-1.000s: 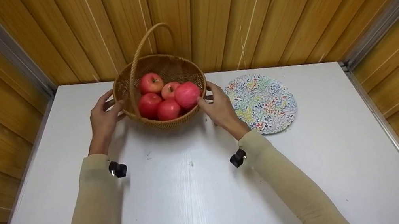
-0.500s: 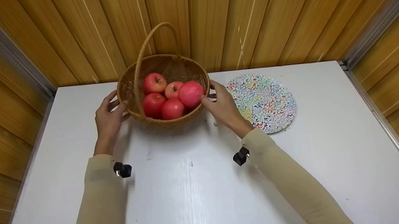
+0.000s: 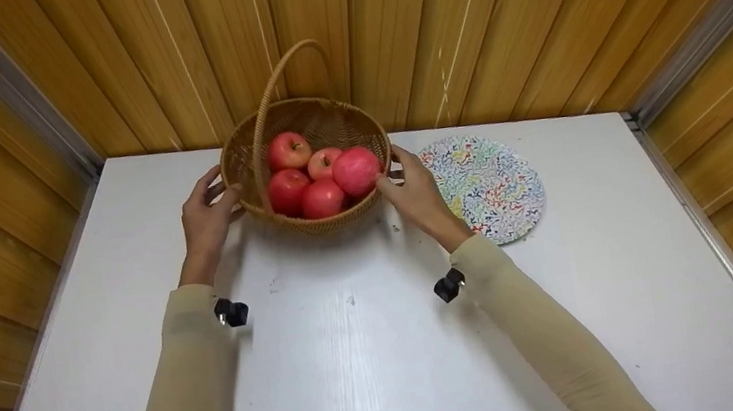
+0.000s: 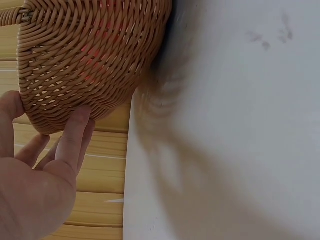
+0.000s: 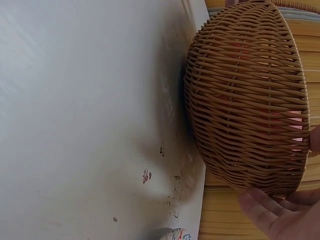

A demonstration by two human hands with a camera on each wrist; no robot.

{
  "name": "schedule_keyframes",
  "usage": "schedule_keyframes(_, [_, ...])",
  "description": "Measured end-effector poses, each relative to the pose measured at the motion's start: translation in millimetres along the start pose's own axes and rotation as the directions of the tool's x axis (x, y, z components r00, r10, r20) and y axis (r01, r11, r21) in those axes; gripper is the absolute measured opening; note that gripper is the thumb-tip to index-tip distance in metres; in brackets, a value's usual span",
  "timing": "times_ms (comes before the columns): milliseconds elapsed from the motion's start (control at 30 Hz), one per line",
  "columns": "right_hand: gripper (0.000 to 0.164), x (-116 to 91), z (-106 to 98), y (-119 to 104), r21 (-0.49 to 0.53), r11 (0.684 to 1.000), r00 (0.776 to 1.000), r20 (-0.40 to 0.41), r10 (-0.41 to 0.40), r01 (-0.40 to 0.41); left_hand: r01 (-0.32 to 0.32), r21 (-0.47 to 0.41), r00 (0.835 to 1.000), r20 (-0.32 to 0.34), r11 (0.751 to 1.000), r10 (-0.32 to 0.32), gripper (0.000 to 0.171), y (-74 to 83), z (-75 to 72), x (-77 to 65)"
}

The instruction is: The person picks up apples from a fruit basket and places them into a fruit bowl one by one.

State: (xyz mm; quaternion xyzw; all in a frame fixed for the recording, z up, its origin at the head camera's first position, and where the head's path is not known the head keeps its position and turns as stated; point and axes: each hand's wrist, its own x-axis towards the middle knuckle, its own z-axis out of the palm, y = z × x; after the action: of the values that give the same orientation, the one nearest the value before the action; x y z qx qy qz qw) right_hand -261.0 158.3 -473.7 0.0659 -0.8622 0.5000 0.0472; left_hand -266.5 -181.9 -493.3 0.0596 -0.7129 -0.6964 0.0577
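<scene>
A brown wicker basket with a tall arched handle stands at the far edge of the white table, several red apples heaped inside it. My left hand grips its left side, thumb at the rim and fingers underneath against the weave. On the opposite side my right hand holds the rim between thumb and fingers. In the left wrist view the left fingers press the basket's wall from outside. The right wrist view shows the right fingers under the woven side, with the thumb over the rim.
A round mat speckled in many colours lies on the white table, just right of the right hand. Wood-panelled walls rise directly behind the basket and along both sides.
The basket with its apples has shifted a little to the right, and both hands have moved along with it, keeping their hold. The mat has stayed where it was.
</scene>
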Motion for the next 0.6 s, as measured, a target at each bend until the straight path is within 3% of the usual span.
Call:
schedule_keyframes(167, [0.069, -0.7, -2.6, -1.9, -0.006, 1.000, 1.000, 0.010, -0.003, 0.003, 0.026, -0.043, 1.000, 0.010, 0.999, -0.026, 0.060, -3.9, 1.6, -1.9])
schedule_keyframes(333, [0.070, -1.1, -4.2, -2.4, -0.016, 1.000, 0.999, 0.036, -0.010, 0.011, 0.065, -0.063, 0.998, 0.026, 0.996, -0.063, 0.062, 6.8, 2.8, -12.2])
schedule_keyframes(467, [0.071, -1.4, -6.6, -3.1, -0.024, 1.000, 0.998, 0.061, -0.013, 0.014, 0.043, -0.087, 0.998, 0.056, 0.995, -0.038, 0.069, 15.7, 3.7, -21.1])
schedule_keyframes(600, [0.071, -1.2, -10.4, -4.2, -0.044, 0.999, 0.997, 0.068, -0.021, 0.024, 0.004, -0.117, 0.997, 0.081, 0.993, 0.006, 0.078, 13.3, 5.5, -24.9])
